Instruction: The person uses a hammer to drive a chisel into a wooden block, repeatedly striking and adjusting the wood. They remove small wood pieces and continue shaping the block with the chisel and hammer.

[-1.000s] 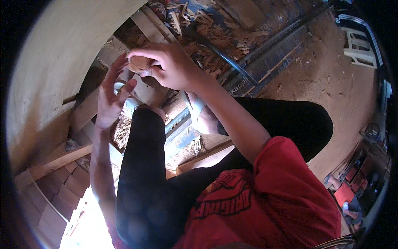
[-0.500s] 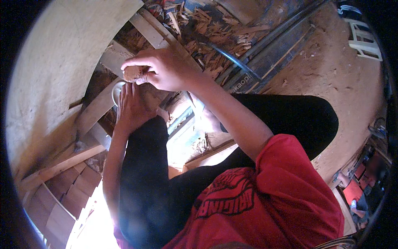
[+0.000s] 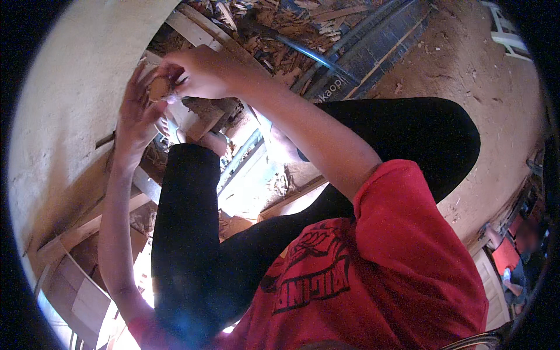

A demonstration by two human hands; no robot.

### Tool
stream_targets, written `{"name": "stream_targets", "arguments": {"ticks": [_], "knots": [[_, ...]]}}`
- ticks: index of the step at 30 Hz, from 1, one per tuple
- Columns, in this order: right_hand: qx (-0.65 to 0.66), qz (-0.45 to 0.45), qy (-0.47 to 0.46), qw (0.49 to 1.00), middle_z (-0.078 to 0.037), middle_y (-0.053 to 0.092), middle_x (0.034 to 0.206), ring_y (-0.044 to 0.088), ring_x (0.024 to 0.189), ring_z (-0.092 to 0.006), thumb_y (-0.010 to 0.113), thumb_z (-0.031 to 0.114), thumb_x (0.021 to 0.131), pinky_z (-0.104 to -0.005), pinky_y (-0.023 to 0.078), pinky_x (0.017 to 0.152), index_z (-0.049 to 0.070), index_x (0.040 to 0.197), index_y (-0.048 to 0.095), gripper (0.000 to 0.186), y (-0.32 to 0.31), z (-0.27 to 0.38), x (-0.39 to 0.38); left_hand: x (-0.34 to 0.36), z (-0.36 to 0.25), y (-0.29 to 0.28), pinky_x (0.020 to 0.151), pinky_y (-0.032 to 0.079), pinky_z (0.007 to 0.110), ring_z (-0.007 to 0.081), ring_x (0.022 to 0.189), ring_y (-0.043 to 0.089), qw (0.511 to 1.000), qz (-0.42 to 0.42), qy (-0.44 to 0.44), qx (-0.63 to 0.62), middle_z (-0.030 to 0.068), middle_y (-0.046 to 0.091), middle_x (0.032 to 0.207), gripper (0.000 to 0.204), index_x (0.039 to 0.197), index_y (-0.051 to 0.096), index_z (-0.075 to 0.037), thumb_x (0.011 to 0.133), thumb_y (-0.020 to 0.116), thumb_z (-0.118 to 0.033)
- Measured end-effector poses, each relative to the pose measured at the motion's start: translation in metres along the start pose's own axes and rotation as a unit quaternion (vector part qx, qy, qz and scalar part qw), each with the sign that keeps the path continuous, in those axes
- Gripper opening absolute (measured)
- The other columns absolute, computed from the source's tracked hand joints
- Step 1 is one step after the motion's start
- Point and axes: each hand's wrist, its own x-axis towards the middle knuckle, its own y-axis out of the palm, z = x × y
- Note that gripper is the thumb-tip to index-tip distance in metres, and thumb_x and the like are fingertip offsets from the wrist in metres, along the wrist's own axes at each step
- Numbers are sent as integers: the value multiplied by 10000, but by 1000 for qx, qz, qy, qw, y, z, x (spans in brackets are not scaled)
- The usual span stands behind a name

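Note:
My right hand [image 3: 195, 73] is closed on a rough, rounded brown piece [image 3: 158, 88], pinched between thumb and fingers at the upper left of the view. My left hand [image 3: 134, 114] is raised at the left side of that piece, fingers apart and slightly curved; whether they touch it is unclear. Below both hands are wooden boards [image 3: 201, 119] and one of my feet [image 3: 217, 146], beside my bent black-clad leg [image 3: 186, 186].
A pale panel [image 3: 70, 105] curves along the left. Splintered wood [image 3: 274, 29], a blue metal bar [image 3: 309, 53] and dark planks lie ahead. A white plastic object [image 3: 507, 41] stands upper right. Another person [image 3: 504, 256] in red is partly visible at lower right.
My left hand, lowered half a second ago, has risen to the brown piece again. My right hand still grips the piece and appears farther up and left, as the view has shifted.

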Motion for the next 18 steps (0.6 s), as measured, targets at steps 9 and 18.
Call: {"name": "stream_targets", "arguments": {"ticks": [9,18], "knots": [[-101,-35,-48,993,-182,723,977,719,959,-371,834,169,870,-463,566,845,33,1108,712,300,0,-26,-23,17,24,59,1027,515,315,164,1213,622,983,-103,-111,-104,107,632,1370,597,1501,508,-18,1011,752,-254],[6,-113,24,993,-223,757,1095,728,1076,-402,808,142,875,-479,578,907,20,1231,659,405,-15,-12,-13,28,24,36,1133,430,370,190,1313,566,993,-24,-7,-119,109,623,1392,539,1494,504,-7,989,650,-127]]}}
